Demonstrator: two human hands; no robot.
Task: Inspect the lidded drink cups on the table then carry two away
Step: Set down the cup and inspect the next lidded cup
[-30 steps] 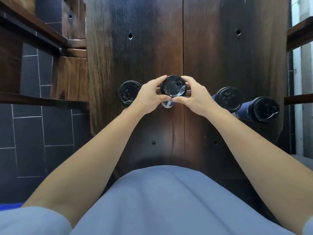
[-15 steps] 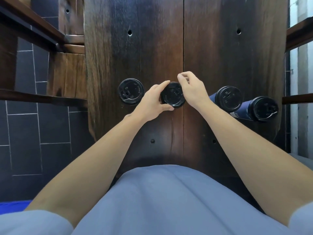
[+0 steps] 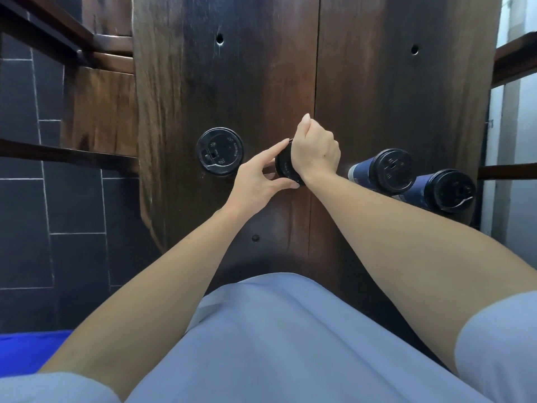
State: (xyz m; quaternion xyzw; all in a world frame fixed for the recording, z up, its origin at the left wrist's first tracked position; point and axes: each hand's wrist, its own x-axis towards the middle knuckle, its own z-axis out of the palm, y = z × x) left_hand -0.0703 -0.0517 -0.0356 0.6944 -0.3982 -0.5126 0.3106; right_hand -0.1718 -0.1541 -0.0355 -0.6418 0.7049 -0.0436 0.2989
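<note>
Single head cam, wide-angle, looks steeply down over the table (image 3: 232,82), close range, arms' reach.
</note>
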